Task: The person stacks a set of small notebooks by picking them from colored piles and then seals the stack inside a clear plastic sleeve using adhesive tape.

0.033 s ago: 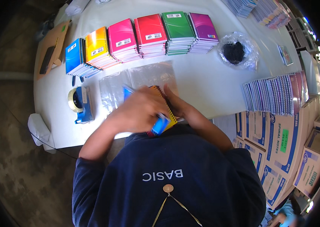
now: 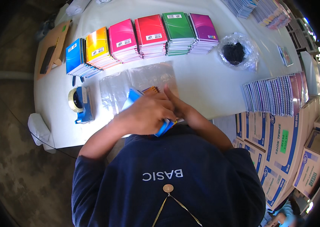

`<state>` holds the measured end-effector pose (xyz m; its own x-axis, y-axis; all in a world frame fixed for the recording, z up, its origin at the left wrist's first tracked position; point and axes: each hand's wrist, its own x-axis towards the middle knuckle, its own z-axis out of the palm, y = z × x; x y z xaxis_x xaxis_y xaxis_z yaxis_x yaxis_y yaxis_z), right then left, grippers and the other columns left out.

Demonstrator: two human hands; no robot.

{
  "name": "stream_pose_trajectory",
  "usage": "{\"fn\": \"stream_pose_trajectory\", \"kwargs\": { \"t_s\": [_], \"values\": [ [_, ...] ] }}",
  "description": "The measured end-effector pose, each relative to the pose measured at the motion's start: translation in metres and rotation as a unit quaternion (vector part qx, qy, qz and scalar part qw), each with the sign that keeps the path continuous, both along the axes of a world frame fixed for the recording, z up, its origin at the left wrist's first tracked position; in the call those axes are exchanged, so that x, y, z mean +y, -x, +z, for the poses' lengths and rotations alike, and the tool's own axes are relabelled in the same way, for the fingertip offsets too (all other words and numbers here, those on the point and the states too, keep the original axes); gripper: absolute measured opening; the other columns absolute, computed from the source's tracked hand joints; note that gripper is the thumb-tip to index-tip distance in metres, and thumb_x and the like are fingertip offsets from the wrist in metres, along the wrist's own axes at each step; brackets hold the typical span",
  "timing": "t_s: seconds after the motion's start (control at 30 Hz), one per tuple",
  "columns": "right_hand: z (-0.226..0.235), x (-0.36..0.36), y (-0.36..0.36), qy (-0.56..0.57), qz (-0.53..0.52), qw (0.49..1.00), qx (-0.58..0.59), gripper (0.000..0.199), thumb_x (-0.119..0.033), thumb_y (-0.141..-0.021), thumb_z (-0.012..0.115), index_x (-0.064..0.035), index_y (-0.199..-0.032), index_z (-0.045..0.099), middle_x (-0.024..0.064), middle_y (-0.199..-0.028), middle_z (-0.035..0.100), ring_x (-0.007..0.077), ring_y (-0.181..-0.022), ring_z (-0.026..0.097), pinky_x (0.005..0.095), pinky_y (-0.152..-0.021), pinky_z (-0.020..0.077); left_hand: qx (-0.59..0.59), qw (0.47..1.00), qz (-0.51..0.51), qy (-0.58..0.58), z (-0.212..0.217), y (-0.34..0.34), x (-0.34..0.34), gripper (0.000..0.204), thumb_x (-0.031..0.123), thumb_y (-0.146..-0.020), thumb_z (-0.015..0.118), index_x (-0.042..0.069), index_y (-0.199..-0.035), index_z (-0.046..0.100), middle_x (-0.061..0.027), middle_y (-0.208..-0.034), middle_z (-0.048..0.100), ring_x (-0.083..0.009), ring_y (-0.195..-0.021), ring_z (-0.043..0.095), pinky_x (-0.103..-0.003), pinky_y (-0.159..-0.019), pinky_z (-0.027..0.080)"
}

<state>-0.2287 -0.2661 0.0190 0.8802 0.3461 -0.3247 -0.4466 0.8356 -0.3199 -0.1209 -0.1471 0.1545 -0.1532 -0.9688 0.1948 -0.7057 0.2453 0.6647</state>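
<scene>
- A small bundle of spiral-bound notebooks (image 2: 144, 99), blue cover outermost with orange and yellow edges showing, is held close to the person's chest at the near edge of the white table (image 2: 205, 81).
- The left hand (image 2: 146, 115) wraps over the bundle, fingers curled round it; the right hand (image 2: 177, 106) presses against its right side, thumb raised.
- Clear plastic bags (image 2: 137, 81) lie flat just beyond the bundle.
- A blue tape dispenser (image 2: 80, 103) sits to the left.
- Farther back, stacks of notebooks (image 2: 141, 38) run blue, yellow, pink, red, green, purple, each with a small white label.
- A clear bag of black pieces (image 2: 237, 53) lies to the right.
- Brown cardboard boxes (image 2: 281, 147), blue-printed with a green label, stand beside the table.
</scene>
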Motion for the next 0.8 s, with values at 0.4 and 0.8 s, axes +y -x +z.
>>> {"fn": "stream_pose_trajectory", "kwargs": {
  "t_s": [0.4, 0.8],
  "values": [
    [-0.032, 0.001, 0.007, 0.433, -0.138, 0.847, -0.275, 0.065, -0.049, -0.088, 0.053, -0.0035, -0.132, 0.038, 0.0203, -0.130, 0.046, 0.0286, -0.111, 0.055, 0.0395, -0.088, 0.0498, -0.174, 0.982, 0.029, -0.060, 0.002, 0.019, 0.001, 0.047, 0.006, -0.061, 0.065, 0.010, -0.107, 0.061, -0.0150, -0.117, 0.052, -0.0327, -0.119, 0.043, -0.044, -0.098, 0.033],
    [0.030, -0.024, 0.019, 0.071, -0.161, 0.982, -0.066, 0.077, -0.049, -0.084, 0.057, -0.0026, -0.138, 0.027, 0.0196, -0.124, 0.049, 0.0297, -0.110, 0.055, 0.0439, -0.092, 0.0474, 0.548, 0.757, 0.351, -0.057, -0.090, 0.013, 0.014, 0.109, 0.030, -0.075, 0.076, 0.001, -0.144, -0.004, -0.0253, -0.136, 0.033, -0.0287, -0.125, 0.039, -0.038, -0.103, 0.032]
  ]
}}
